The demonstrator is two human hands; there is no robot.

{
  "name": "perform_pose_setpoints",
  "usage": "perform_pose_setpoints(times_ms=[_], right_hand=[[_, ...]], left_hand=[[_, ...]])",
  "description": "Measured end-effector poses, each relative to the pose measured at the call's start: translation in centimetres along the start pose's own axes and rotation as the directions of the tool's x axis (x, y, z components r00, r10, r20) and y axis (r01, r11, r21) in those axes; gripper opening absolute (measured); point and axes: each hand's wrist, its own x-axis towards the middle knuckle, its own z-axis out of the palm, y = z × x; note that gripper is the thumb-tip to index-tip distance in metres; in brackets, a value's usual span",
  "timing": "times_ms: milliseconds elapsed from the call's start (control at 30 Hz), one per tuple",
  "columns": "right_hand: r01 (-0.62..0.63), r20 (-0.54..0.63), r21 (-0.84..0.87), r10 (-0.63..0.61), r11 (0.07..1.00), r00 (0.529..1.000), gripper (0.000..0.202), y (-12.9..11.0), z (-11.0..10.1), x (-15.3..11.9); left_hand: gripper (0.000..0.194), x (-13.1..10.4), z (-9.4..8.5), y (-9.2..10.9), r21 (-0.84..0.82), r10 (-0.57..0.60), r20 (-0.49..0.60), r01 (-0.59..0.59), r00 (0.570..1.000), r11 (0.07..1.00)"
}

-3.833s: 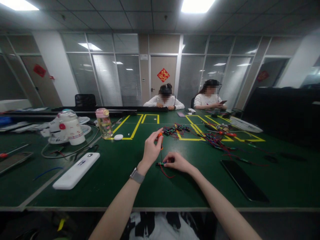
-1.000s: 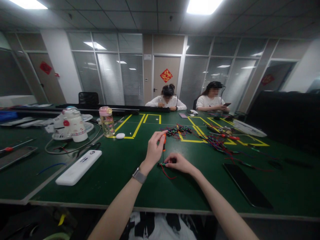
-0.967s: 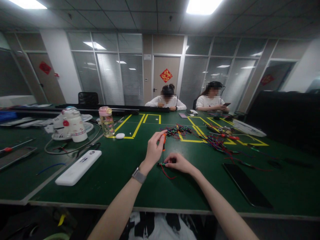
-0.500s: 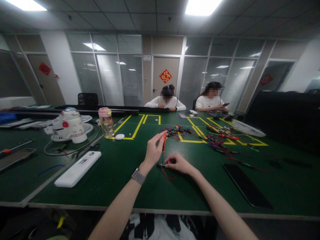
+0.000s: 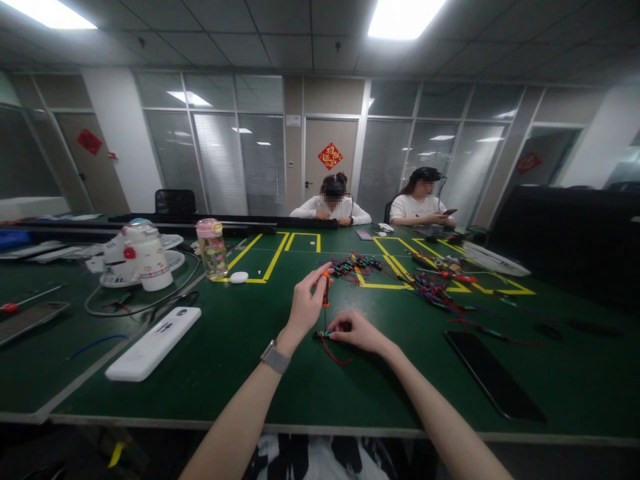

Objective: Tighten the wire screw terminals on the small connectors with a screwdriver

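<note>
My left hand (image 5: 309,300), with a watch on its wrist, is closed on the orange and black handle of a screwdriver (image 5: 326,293). The screwdriver stands upright, its thin shaft reaching down to a small green connector (image 5: 323,335) on the table. Fingers of my right hand (image 5: 356,331) pinch the right end of that connector. A red wire (image 5: 336,357) curls from it towards the table's front edge. Beyond my hands lies a pile of small green connectors with red and blue wires (image 5: 356,265).
A second wire pile (image 5: 433,290) lies to the right, near a black phone (image 5: 493,373). On the left are a white power bank (image 5: 154,343), a pink-lidded bottle (image 5: 212,248) and a white jug (image 5: 150,257). Two people sit across the green table (image 5: 240,387).
The view has shifted slightly, so the table sits a little lower in the picture. Both hands keep their hold on the screwdriver and the connector.
</note>
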Motion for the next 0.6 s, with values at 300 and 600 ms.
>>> perform_pose_setpoints(times_ms=[300, 600], right_hand=[[0.009, -0.005, 0.003, -0.009, 1.000, 1.000, 0.015, 0.03, 0.02, 0.05], [0.002, -0.006, -0.003, -0.002, 1.000, 1.000, 0.014, 0.16, 0.07, 0.05]], left_hand=[[0.023, -0.11, -0.09, 0.23, 0.154, 0.080, -0.066, -0.070, 0.995, 0.986], [0.027, -0.12, -0.08, 0.21, 0.128, 0.076, -0.046, -0.069, 0.996, 0.989]])
